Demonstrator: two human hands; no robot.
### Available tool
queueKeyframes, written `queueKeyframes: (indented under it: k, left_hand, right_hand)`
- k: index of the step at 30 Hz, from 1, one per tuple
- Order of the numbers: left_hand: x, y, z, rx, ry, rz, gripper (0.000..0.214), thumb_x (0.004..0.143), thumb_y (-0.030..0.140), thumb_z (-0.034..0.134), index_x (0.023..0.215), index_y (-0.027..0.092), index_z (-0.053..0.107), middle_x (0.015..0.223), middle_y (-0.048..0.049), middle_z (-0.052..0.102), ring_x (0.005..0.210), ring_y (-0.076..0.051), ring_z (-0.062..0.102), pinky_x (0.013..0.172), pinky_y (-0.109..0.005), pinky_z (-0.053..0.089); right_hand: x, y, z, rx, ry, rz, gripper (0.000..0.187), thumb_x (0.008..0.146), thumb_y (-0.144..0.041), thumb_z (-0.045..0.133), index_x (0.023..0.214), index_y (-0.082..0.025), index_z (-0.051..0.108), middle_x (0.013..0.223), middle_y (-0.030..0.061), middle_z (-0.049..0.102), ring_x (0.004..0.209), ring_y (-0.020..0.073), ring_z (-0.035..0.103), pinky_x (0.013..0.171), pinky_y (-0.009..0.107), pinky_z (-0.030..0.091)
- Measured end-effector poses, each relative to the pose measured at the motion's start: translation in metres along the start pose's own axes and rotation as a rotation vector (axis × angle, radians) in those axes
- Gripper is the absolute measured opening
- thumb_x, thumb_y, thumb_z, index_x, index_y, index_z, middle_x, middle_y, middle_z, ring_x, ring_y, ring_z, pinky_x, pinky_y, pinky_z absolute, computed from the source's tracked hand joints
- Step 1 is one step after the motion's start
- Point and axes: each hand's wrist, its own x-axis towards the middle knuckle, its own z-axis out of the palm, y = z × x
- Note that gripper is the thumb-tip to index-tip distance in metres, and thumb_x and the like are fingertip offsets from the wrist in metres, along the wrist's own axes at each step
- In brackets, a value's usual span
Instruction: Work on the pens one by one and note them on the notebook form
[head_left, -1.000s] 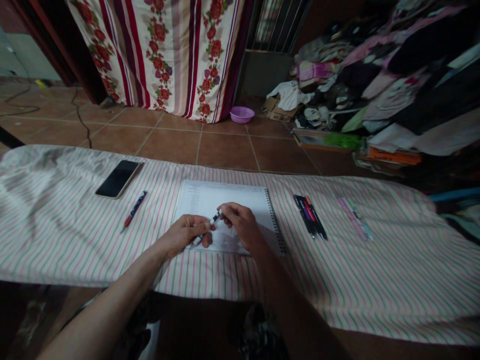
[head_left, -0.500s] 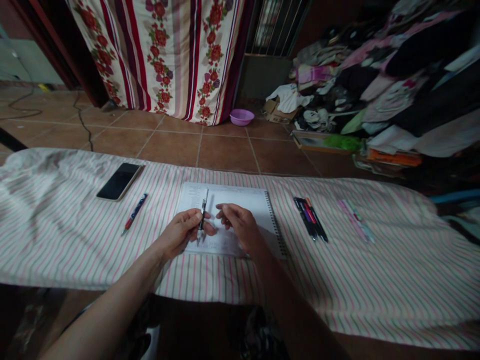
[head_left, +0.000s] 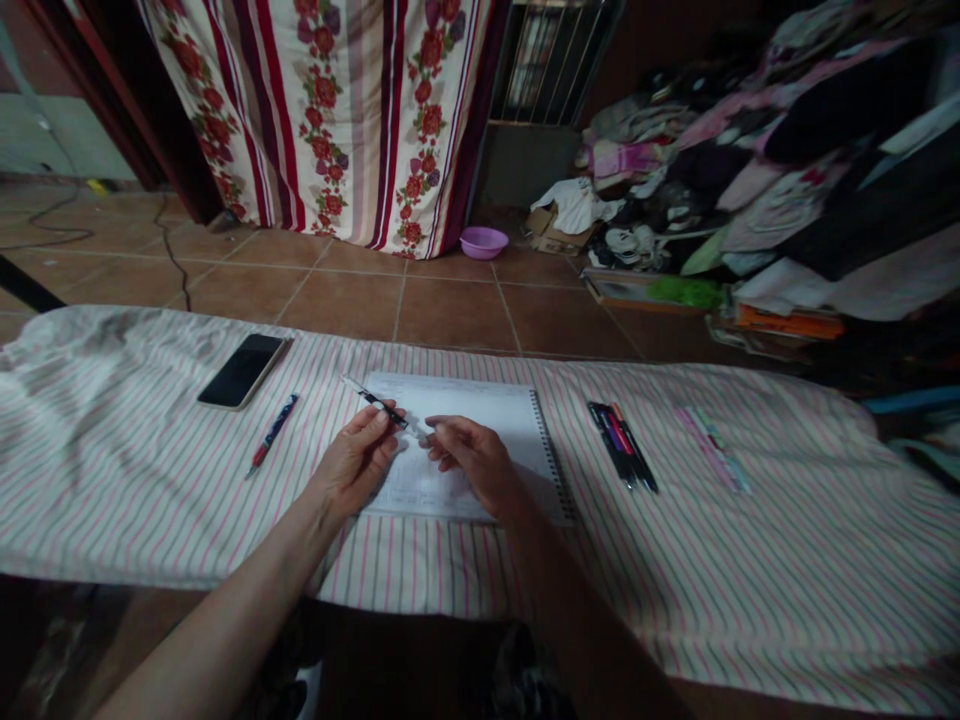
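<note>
Pen (head_left: pixel 367 397) over left edge of notebook (head_left: pixel 502 402), pinched in my left hand (head_left: pixel 363 442); right hand (head_left: pixel 474 452) half curled near the pen's end, can't tell if it grips anything. From here I read two-handed pen handling; next move calls for a steady left pinch

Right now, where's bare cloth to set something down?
Cloth right of the pastel pens; also left of the phone and blue-red pen. Crowded: around the notebook, with left hand, right hand and black pen there.
</note>
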Motion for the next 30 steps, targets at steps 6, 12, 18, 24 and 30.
queueKeyframes:
  k: [6, 12, 18, 24, 30]
  left_hand:
    - [-0.002, -0.007, 0.008, 0.006, 0.01, 0.008, 0.015, 0.073, 0.004, 0.062, 0.083, 0.015, 0.065, 0.086, -0.0033, 0.069, 0.073, -0.008, 0.065, 0.063, -0.012, 0.052]
    - [-0.005, -0.01, 0.014, 0.041, 0.004, -0.031, 0.016, 0.072, 0.003, 0.063, 0.085, 0.013, 0.065, 0.076, -0.0035, 0.069, 0.071, -0.01, 0.066, 0.06, -0.013, 0.052]
    - [-0.006, -0.013, 0.013, 0.075, -0.102, -0.075, 0.023, 0.073, 0.005, 0.063, 0.095, 0.01, 0.064, 0.089, -0.0099, 0.071, 0.075, -0.015, 0.068, 0.066, -0.019, 0.055]
    - [-0.009, -0.011, 0.01, 0.064, -0.191, -0.077, 0.028, 0.075, 0.009, 0.063, 0.102, 0.009, 0.061, 0.094, -0.0132, 0.07, 0.082, -0.017, 0.068, 0.066, -0.02, 0.053]
    - [-0.01, -0.007, 0.007, 0.218, -0.25, -0.062, 0.028, 0.078, 0.024, 0.063, 0.102, 0.009, 0.064, 0.092, -0.0152, 0.07, 0.08, -0.021, 0.067, 0.055, -0.021, 0.048]
  right_hand:
    - [0.0, -0.001, 0.001, 0.038, 0.044, 0.006, 0.026, 0.063, -0.037, 0.069, 0.081, -0.018, 0.066, 0.07, 0.0043, 0.07, 0.056, 0.0123, 0.057, 0.051, 0.024, 0.043]
    - [-0.002, -0.007, -0.005, 0.095, 0.117, -0.02, 0.024, 0.064, -0.037, 0.069, 0.078, -0.017, 0.066, 0.066, 0.0018, 0.067, 0.055, 0.0102, 0.053, 0.052, 0.023, 0.041]
    - [-0.002, -0.008, -0.014, 0.169, 0.199, 0.026, 0.025, 0.064, -0.036, 0.07, 0.082, -0.02, 0.068, 0.074, 0.0011, 0.066, 0.063, 0.0101, 0.053, 0.055, 0.021, 0.038]
    - [-0.003, -0.01, -0.017, 0.283, 0.253, 0.102, 0.025, 0.061, -0.035, 0.074, 0.082, -0.023, 0.069, 0.077, -0.0014, 0.064, 0.067, 0.0087, 0.051, 0.058, 0.019, 0.036]
    - [-0.002, -0.01, -0.016, 0.341, 0.272, 0.117, 0.024, 0.06, -0.034, 0.074, 0.083, -0.025, 0.07, 0.075, -0.0038, 0.061, 0.067, 0.0081, 0.05, 0.057, 0.019, 0.034]
